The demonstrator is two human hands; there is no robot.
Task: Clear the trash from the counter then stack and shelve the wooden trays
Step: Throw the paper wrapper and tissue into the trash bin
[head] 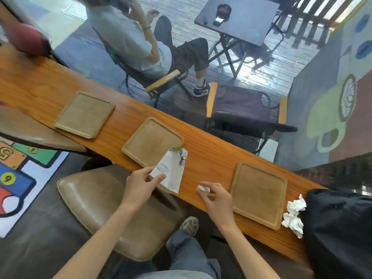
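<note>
The left hand pinched a paper bag over the counter; the right hand held a small paper wad in closed fingers. Crumpled napkins remained, and three wooden trays lay well apart, unstacked.

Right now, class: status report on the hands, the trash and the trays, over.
Left hand holds paper bag; right hand pinches small paper wad. Crumpled napkins on counter by black bag. Three wooden trays unstacked.
</note>
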